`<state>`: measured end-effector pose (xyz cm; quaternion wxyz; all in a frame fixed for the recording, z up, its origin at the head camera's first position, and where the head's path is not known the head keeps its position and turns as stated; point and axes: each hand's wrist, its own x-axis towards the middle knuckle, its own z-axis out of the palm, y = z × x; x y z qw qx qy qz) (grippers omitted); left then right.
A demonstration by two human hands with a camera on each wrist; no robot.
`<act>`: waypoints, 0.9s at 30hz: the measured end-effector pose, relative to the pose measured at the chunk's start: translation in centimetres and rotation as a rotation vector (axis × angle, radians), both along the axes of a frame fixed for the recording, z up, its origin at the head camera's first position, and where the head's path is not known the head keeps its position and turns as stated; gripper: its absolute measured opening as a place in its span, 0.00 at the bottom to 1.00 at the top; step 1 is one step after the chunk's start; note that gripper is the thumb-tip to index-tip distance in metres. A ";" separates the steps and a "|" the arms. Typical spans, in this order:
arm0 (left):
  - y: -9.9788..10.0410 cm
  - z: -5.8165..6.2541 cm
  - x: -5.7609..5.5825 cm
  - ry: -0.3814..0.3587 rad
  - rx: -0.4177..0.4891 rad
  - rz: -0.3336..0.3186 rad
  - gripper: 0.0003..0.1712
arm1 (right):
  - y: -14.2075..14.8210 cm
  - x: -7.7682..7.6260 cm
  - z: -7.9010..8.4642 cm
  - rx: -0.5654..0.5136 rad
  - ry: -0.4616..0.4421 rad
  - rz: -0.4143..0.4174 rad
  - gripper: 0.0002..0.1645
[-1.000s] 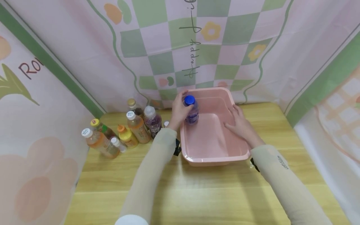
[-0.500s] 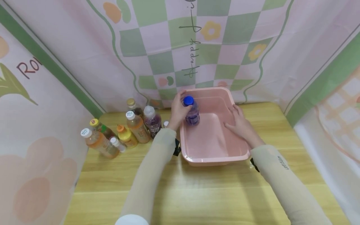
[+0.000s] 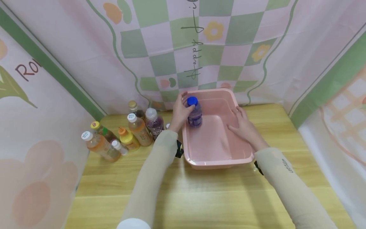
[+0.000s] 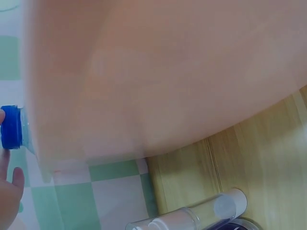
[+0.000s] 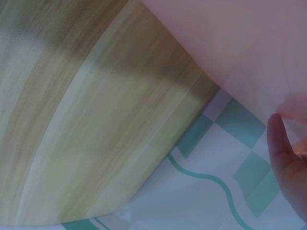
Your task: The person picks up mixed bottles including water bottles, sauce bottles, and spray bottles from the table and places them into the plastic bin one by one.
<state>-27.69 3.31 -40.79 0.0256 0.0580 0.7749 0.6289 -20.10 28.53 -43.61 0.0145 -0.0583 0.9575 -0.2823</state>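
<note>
In the head view a clear bottle with a blue cap (image 3: 195,116) stands inside the left back corner of a pink plastic basin (image 3: 210,140). My left hand (image 3: 180,112) reaches over the basin's left rim and holds the bottle near its cap, the thumb on the near side. Part of that hand and the blue cap (image 4: 11,127) show at the left edge of the left wrist view. Across the basin my right hand (image 3: 245,128) holds the right wall, thumb inside and fingers over the rim. Its fingers show outside the wall in the right wrist view.
Left of the basin stand several bottles: a purple drink bottle (image 3: 155,123), an orange drink bottle (image 3: 141,130), a yellow squeeze bottle (image 3: 128,139) and a small white-capped bottle (image 3: 119,147). The wooden table (image 3: 200,197) meets a checkered cloth backdrop (image 3: 211,54) behind.
The left hand and bottle have shifted only slightly, the hand a touch to the left. The right hand and the basin stay in place.
</note>
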 end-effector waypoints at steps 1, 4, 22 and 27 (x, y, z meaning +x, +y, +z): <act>0.0 0.0 0.0 0.004 0.007 0.002 0.39 | 0.0 0.0 0.0 0.000 -0.002 -0.001 0.46; 0.0 0.0 -0.1 0.016 0.013 0.014 0.39 | 0.0 0.0 0.1 0.004 -0.010 -0.002 0.46; -1.6 1.0 0.4 0.018 0.081 0.027 0.40 | -0.1 0.1 0.2 -0.006 -0.001 0.005 0.45; -2.6 1.7 1.1 0.025 0.075 0.009 0.38 | -0.1 0.1 0.3 -0.013 -0.001 0.002 0.45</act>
